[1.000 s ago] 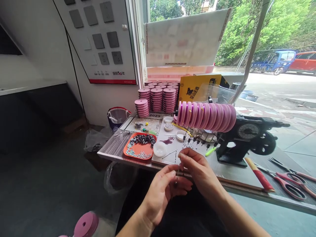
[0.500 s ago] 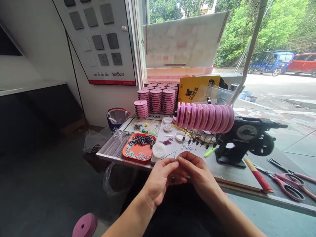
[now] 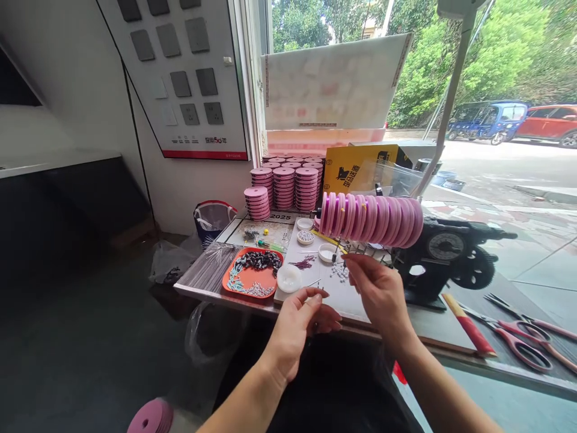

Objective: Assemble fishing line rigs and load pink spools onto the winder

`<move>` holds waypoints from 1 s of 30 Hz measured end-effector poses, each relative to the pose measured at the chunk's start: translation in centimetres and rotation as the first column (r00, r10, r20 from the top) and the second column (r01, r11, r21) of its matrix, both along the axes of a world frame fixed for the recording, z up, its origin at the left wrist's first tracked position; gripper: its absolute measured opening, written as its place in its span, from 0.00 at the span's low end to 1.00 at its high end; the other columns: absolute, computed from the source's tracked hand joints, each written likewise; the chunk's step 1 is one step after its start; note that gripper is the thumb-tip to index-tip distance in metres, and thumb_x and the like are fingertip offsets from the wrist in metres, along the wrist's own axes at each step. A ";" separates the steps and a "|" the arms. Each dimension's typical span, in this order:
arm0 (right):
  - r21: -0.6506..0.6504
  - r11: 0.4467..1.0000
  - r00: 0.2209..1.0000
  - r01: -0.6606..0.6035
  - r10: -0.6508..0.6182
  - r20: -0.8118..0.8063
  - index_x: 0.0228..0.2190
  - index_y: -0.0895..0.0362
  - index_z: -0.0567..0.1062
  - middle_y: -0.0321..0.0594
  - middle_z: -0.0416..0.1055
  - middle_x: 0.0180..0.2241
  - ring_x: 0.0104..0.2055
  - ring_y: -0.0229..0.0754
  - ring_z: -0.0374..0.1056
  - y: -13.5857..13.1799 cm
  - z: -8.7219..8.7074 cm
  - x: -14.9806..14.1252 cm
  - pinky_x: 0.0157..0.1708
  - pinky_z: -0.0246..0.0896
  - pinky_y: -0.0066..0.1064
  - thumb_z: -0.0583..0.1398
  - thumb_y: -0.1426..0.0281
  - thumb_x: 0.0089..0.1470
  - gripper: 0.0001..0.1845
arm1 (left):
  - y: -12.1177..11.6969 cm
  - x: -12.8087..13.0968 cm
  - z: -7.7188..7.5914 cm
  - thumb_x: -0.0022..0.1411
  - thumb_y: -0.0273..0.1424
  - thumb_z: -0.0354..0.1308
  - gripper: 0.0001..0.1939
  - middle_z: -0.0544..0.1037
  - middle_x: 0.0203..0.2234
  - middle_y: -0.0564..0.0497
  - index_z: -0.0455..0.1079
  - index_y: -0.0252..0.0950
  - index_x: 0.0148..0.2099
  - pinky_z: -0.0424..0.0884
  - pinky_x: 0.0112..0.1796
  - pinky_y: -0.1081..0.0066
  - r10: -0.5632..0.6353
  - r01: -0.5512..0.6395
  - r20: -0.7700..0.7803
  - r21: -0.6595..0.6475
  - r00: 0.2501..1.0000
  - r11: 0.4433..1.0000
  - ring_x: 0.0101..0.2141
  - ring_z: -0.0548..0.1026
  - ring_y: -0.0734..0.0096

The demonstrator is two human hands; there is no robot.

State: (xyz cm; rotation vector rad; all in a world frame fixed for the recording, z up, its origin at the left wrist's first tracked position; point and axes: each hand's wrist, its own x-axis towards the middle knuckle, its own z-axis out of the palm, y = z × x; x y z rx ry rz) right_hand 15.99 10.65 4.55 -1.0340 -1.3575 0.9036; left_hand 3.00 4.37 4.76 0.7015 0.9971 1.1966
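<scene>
My left hand (image 3: 300, 319) is in front of the table's edge, thumb and forefinger pinched. A tiny thin piece seems to poke up at its fingertips, too small to name. My right hand (image 3: 381, 294) is up and to the right, just below the pink spools (image 3: 372, 219) mounted in a row on a black winder (image 3: 444, 246). Its thumb and forefinger are pressed together, and what they hold, if anything, I cannot make out. Small dark pieces (image 3: 334, 258) hang under the spools near those fingertips. Loose white beads (image 3: 339, 275) lie on the board (image 3: 311, 242) behind the hands.
An orange tray (image 3: 252, 278) of black, pale blue and silvery bits stands left, beside a round white dish (image 3: 289, 278). Stacked pink spools (image 3: 283, 186) and a yellow box (image 3: 356, 165) are behind. Scissors (image 3: 525, 346) and a red-and-tan stick (image 3: 471, 328) lie right.
My hands were together at the fingertips and are now apart. The right hand has moved up and right toward the spools, while the left stays nearly in place, still pinched.
</scene>
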 end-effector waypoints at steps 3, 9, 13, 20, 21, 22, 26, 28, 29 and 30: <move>0.045 0.995 0.986 0.089 -0.094 0.135 0.31 0.57 0.75 0.30 0.56 0.12 0.17 0.37 0.50 1.4 0.5 -0.5 0.20 0.42 0.29 0.60 0.58 0.47 0.15 | -0.3 0.1 0.1 0.52 0.33 0.59 0.15 0.77 0.27 0.47 0.65 0.35 0.43 0.64 0.37 0.69 0.066 -0.037 -0.232 0.125 0.971 0.991 0.31 0.74 0.65; 0.010 1.000 0.999 0.005 -0.006 0.034 0.21 0.57 0.72 0.32 0.59 0.15 0.18 0.36 0.50 1.2 1.4 -0.5 0.19 0.43 0.28 0.60 0.58 0.44 0.14 | 0.1 0.2 1.6 0.53 0.33 0.59 0.20 0.75 0.29 0.49 0.68 0.41 0.49 0.58 0.38 0.72 0.329 -0.038 -0.637 0.425 0.697 0.905 0.31 0.69 0.65; -0.088 0.976 0.972 -0.197 0.183 -0.147 0.21 0.59 0.74 0.34 0.63 0.19 0.20 0.33 0.50 0.3 2.5 0.7 0.20 0.44 0.27 0.64 0.60 0.39 0.13 | 2.5 1.5 3.1 0.55 0.34 0.56 0.11 0.73 0.28 0.50 0.73 0.36 0.40 0.59 0.35 0.72 0.320 0.038 -0.578 0.521 0.751 0.853 0.30 0.67 0.66; -0.209 0.851 0.801 -0.482 0.331 -0.498 0.28 0.58 0.75 0.36 0.68 0.25 0.20 0.31 0.52 0.3 2.5 0.4 0.19 0.45 0.24 0.67 0.61 0.39 0.15 | 2.2 2.3 2.0 0.56 0.34 0.54 0.12 0.69 0.18 0.54 0.65 0.33 0.23 0.62 0.30 0.75 -0.084 0.099 -0.072 0.238 0.994 0.966 0.24 0.65 0.76; -0.202 0.829 0.769 -0.521 0.353 -0.533 0.30 0.58 0.74 0.37 0.69 0.26 0.19 0.31 0.53 0.3 2.6 0.2 0.19 0.45 0.24 0.66 0.61 0.40 0.16 | 1.5 2.1 1.6 0.55 0.35 0.55 0.12 0.69 0.18 0.53 0.65 0.33 0.24 0.63 0.30 0.74 -0.139 0.134 0.017 0.166 0.990 0.977 0.23 0.66 0.76; -0.188 0.814 0.742 -0.549 0.372 -0.557 0.31 0.59 0.74 0.38 0.69 0.26 0.19 0.31 0.53 0.3 2.6 0.0 0.18 0.45 0.23 0.66 0.61 0.40 0.16 | 0.8 1.9 1.1 0.55 0.36 0.55 0.12 0.71 0.18 0.52 0.64 0.32 0.25 0.64 0.29 0.74 -0.184 0.173 0.094 0.108 0.978 0.979 0.22 0.68 0.76; -0.158 0.810 0.711 -0.565 0.381 -0.591 0.28 0.60 0.73 0.37 0.68 0.19 0.16 0.29 0.52 0.4 2.7 -0.5 0.16 0.42 0.21 0.66 0.62 0.41 0.15 | -1.2 1.2 -0.2 0.55 0.38 0.56 0.13 0.71 0.16 0.52 0.64 0.32 0.28 0.65 0.24 0.75 -0.208 0.215 0.224 -0.009 0.952 0.977 0.18 0.70 0.76; -0.161 0.813 0.713 -0.559 0.372 -0.595 0.28 0.59 0.72 0.36 0.68 0.19 0.16 0.30 0.54 0.4 2.6 -0.4 0.15 0.43 0.21 0.66 0.62 0.42 0.15 | -1.6 1.0 -0.7 0.54 0.39 0.57 0.14 0.71 0.15 0.53 0.64 0.32 0.28 0.64 0.22 0.77 -0.188 0.201 0.229 -0.035 0.955 0.979 0.17 0.70 0.77; -0.162 0.816 0.715 -0.555 0.368 -0.595 0.29 0.59 0.72 0.35 0.68 0.19 0.16 0.30 0.55 0.4 2.5 -0.4 0.15 0.44 0.21 0.66 0.62 0.42 0.15 | -1.7 0.9 -0.9 0.54 0.39 0.58 0.14 0.72 0.15 0.53 0.64 0.32 0.28 0.64 0.21 0.77 -0.186 0.202 0.226 -0.048 0.956 0.978 0.16 0.70 0.77; -0.160 0.820 0.717 -0.550 0.365 -0.594 0.29 0.59 0.71 0.35 0.67 0.18 0.16 0.30 0.55 0.4 2.4 -0.3 0.15 0.45 0.21 0.66 0.62 0.42 0.15 | -1.8 0.8 -1.0 0.53 0.39 0.58 0.14 0.72 0.15 0.52 0.64 0.32 0.28 0.64 0.21 0.77 -0.187 0.205 0.224 -0.059 0.957 0.977 0.16 0.70 0.77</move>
